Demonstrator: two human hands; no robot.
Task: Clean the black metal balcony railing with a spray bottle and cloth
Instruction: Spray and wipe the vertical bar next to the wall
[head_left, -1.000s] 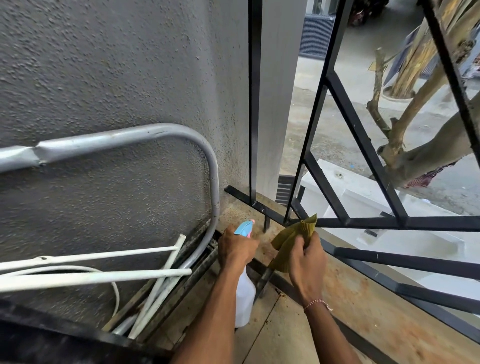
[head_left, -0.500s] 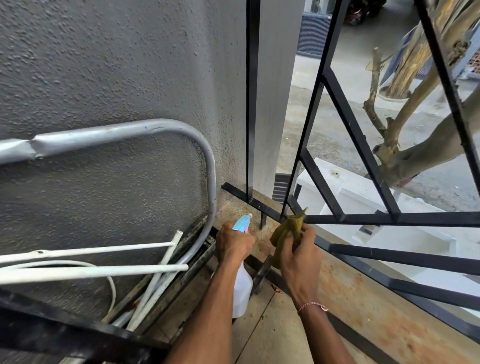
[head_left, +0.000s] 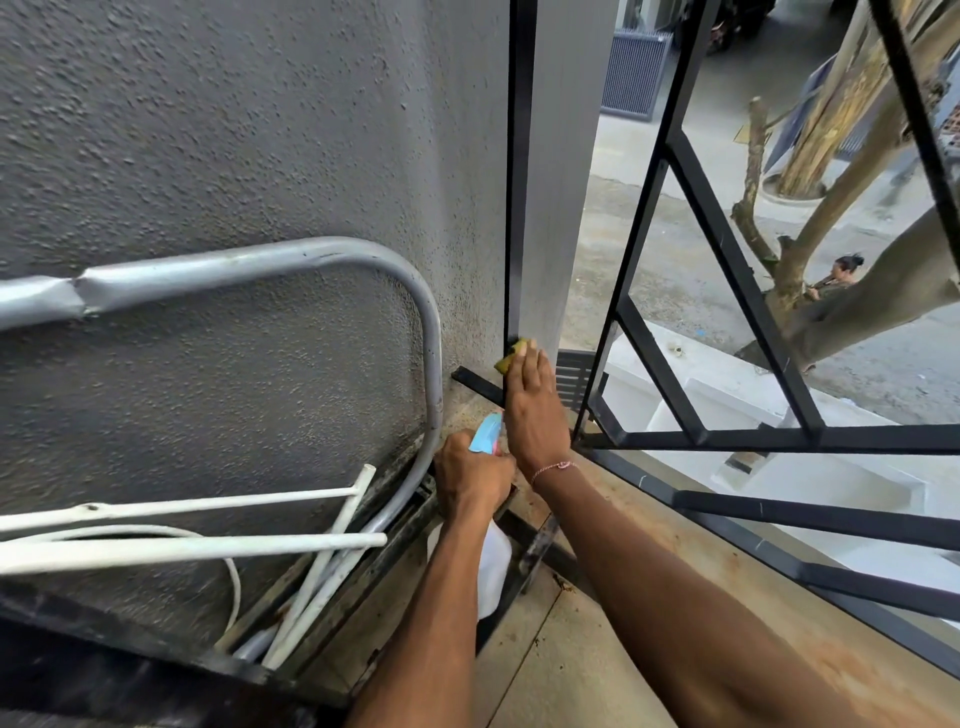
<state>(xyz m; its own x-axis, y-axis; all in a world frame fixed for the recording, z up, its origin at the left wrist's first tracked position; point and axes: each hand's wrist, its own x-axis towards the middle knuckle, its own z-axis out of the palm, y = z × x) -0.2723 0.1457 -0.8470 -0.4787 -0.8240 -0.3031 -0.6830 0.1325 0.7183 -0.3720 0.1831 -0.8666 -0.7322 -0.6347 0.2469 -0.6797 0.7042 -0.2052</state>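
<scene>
Pressing a yellow cloth (head_left: 511, 354) against the foot of the black upright post (head_left: 518, 208) beside the grey wall (head_left: 234, 130), the right hand (head_left: 532, 415) lay with its fingers nearly straight and flat over the fabric, so that only a small corner of cloth showed past the fingertips. A thin bracelet (head_left: 555, 466) circled that wrist. The left hand (head_left: 470, 480) sat just below and to the left, fingers curled round the neck of the spray bottle (head_left: 491, 569), whose blue head (head_left: 485, 434) poked up between the two hands (its white body hung down behind the left forearm). The nozzle pointed towards the post's base.

The railing (head_left: 727, 441) ran off to the right, its slanted black bars crossing a horizontal one, with a rust-stained ledge (head_left: 675, 561) under it. On the left, a bent grey pipe (head_left: 249, 267) leaned on the wall, and white rods (head_left: 182, 548) lay across a dark frame near the floor. Beyond the bars stood a tree trunk (head_left: 883, 306) and the street below.
</scene>
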